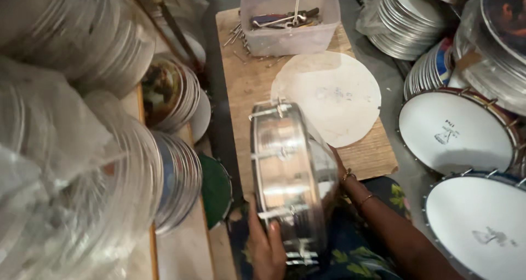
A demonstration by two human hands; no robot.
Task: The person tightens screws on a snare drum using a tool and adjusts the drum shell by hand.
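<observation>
the shiny metal drum shell [287, 176] stands on edge at the near end of the wooden board [246, 88], tension rods along its rim. left hand [267, 247] grips its near rim; right hand [335, 168] reaches behind it, grip hidden. a round white skin [334, 96] lies just beyond, a plastic tool tub [290, 36] further; stacked drums [457, 129] crowd both sides.
</observation>
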